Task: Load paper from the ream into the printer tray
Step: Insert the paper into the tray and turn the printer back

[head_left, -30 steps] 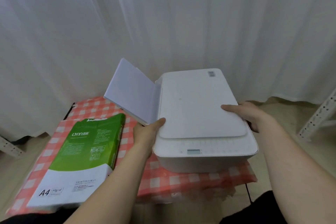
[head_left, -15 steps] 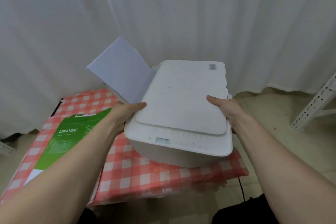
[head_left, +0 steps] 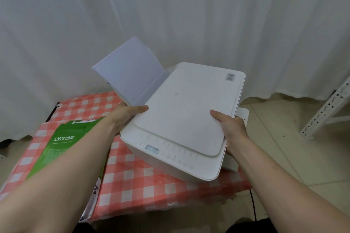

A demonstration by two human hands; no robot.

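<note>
- Your two forearms are reaching in from the bottom corners, the left one crossing over the green ream [head_left: 62, 143] that is lying at the near-left of the desk [head_left: 132, 181] under its red checked cloth.
- The ream is lying flat with its long axis running away from you; its far end is looking torn open, but you cannot tell from here how much paper is inside.
- Your left hand [head_left: 125, 117] is gripping the printer [head_left: 181, 119] at its left edge, thumb lying on the lid and the other fingers hidden underneath.
- Your right hand [head_left: 230, 128] is clasping the right edge the same way, thumb on top and the rest wrapped out of sight; both hands are closed on the printer body, neither is holding paper.
- The printer is sitting skewed on the desk, its control panel corner pointing toward you and its right side overhanging the desk edge.
- Past your left thumb, the paper stack [head_left: 130, 73] is standing tilted in the rear tray, leaning back and to the left toward the curtain [head_left: 170, 15].
- Key relation: the tray mouth is lying just beyond your left hand, so that hand is looking the nearer one for squaring the sheets.
- Judgement: loading is appearing largely done; you are probably just repositioning the printer.
</note>
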